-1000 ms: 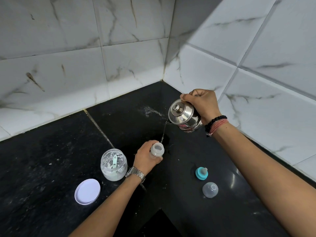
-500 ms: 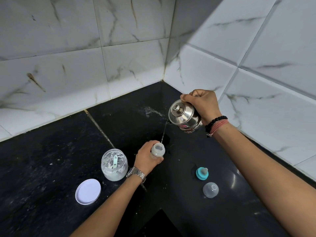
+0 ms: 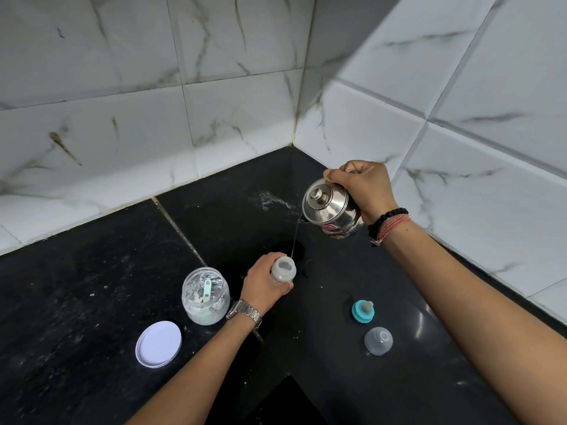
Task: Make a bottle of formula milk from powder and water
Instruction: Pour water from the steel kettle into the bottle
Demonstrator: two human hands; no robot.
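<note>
I see the black stone bench (image 3: 92,302) running into a corner of white marbled wall tiles (image 3: 122,87). My right hand (image 3: 365,185) is clenched around a steel kettle (image 3: 331,210), tipped toward the left, and a thin stream of water (image 3: 295,237) falls from its spout to the mouth of the baby bottle (image 3: 283,271). My left hand (image 3: 264,283) wraps that bottle, which stands upright on the bench near the middle. Just left of that wrist sits an open glass jar of powder (image 3: 205,297) with a pale green scoop (image 3: 207,291) inside. Its white lid (image 3: 158,344) lies flat, nearer to me and to the left. To the right, well apart from the bottle, a teal ring with the teat (image 3: 363,311) rests on the bench, and a clear cap (image 3: 378,340) lies just beside it.
</note>
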